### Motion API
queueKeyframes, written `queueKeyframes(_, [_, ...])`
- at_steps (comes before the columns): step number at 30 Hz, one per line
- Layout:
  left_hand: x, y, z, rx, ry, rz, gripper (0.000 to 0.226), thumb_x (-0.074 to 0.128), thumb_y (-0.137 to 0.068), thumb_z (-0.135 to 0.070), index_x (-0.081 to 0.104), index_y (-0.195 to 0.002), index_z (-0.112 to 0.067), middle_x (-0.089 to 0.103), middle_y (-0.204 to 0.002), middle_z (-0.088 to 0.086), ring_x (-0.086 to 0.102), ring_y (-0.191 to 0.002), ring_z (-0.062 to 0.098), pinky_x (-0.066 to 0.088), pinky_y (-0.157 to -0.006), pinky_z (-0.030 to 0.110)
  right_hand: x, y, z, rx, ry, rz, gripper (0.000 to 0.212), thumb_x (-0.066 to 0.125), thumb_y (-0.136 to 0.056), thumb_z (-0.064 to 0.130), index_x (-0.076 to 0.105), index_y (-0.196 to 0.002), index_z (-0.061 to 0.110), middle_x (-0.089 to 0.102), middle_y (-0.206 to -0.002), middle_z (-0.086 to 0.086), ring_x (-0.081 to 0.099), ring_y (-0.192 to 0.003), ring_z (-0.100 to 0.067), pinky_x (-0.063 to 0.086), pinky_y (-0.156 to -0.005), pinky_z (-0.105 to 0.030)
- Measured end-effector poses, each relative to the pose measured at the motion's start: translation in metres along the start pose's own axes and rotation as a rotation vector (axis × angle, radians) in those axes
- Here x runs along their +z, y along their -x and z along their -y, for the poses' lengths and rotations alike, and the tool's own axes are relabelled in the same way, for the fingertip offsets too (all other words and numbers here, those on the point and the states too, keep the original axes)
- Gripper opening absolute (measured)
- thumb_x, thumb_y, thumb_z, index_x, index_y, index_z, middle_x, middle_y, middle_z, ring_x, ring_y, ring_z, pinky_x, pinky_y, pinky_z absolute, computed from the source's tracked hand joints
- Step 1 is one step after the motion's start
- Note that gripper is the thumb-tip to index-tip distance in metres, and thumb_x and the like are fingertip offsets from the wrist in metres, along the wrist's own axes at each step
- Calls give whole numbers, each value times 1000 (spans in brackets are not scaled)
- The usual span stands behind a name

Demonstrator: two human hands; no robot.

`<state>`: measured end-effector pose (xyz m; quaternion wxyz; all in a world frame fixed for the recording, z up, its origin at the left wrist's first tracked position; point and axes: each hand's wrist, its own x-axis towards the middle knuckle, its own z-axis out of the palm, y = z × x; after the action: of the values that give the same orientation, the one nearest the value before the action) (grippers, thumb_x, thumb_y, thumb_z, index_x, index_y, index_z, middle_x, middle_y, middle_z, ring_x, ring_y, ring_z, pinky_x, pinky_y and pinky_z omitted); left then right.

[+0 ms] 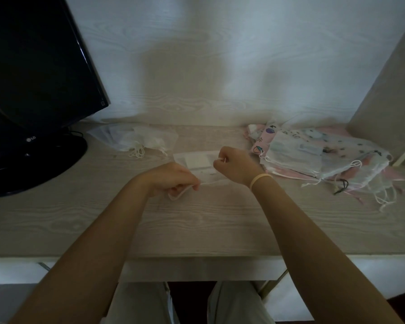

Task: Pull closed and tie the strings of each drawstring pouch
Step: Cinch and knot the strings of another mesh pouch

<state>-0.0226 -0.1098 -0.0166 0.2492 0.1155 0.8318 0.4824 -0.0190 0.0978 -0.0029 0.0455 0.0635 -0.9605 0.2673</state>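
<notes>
A sheer white drawstring pouch (pixel 197 161) lies flat on the desk between my hands. My left hand (pixel 173 180) is curled and pinches a white string (pixel 178 195) that loops below its fingers. Further back and to the right, my right hand (pixel 234 164) is a fist pinching another thin white string near the pouch's right side. A beige band circles my right wrist.
A heap of printed and sheer pouches (pixel 320 157) with loose strings lies at the right. A few white pouches (pixel 140 140) sit at the back left. A black monitor (pixel 33 90) stands on the left. The light wood desk (pixel 197 225) ends near my knees.
</notes>
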Motion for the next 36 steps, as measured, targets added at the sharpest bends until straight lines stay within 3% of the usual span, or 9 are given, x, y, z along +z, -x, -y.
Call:
queueKeyframes(5, [6, -1, 2, 108, 256, -4, 11, 68, -87, -14, 75, -83, -6, 69, -79, 5, 61, -80, 15, 46, -75, 28, -2, 1, -3, -21, -84, 220, 29, 62, -84, 19, 53, -111, 19, 55, -98, 0, 53, -80, -13, 40, -63, -23])
queueKeyframes(10, [13, -4, 1, 184, 476, -184, 9, 65, -89, -10, 70, -86, -3, 71, -82, 8, 68, -79, 18, 53, -78, 31, 1, -4, -6, -88, -33, 271, 27, 65, -80, 17, 63, -106, 22, 60, -109, 3, 58, -98, -13, 47, -88, -27])
queueKeyframes(16, [26, -7, -8, 210, 620, -193, 12, 60, -94, -9, 68, -95, -1, 72, -84, 5, 70, -70, 17, 58, -69, 27, 7, -5, -12, -110, -39, 248, 20, 65, -85, 20, 67, -104, 23, 60, -100, 8, 57, -91, -7, 39, -76, -15])
queueKeyframes(20, [24, -9, -10, 217, 633, -207, 13, 60, -94, -10, 68, -98, 0, 69, -85, 5, 61, -57, 13, 53, -55, 24, 11, -7, -11, -131, -73, 184, 19, 66, -84, 20, 68, -103, 21, 64, -103, 3, 59, -90, -7, 47, -83, -19])
queueKeyframes(23, [21, -11, -11, 215, 563, -235, 18, 62, -93, -16, 71, -95, -1, 65, -76, 5, 51, -50, 13, 43, -47, 22, 14, -3, -7, -139, -214, 170, 16, 69, -83, 27, 64, -99, 28, 57, -80, 11, 52, -67, 3, 39, -60, -5])
queueKeyframes(26, [22, -15, -14, 186, 532, -242, 18, 65, -92, -22, 76, -86, -8, 68, -84, 7, 49, -49, 14, 41, -49, 24, 19, -1, -5, -81, -330, 96, 11, 69, -82, 42, 65, -83, 32, 50, -65, 10, 45, -54, -1, 34, -52, -12])
queueKeyframes(29, [23, -16, -14, 168, 507, -216, 23, 64, -92, -25, 75, -97, -5, 70, -92, 9, 48, -47, 13, 41, -47, 23, 26, -2, -1, -55, -308, 28, 27, 64, -86, 44, 58, -65, 29, 50, -58, 12, 45, -53, -2, 33, -54, -18])
queueKeyframes(36, [21, -22, -20, 64, 650, -222, 32, 54, -95, -32, 71, -112, -10, 68, -104, 2, 43, -49, 7, 38, -47, 20, 21, 4, 3, -1, -316, 198, 26, 63, -89, 39, 64, -85, 14, 57, -61, 6, 53, -52, -7, 43, -52, -18])
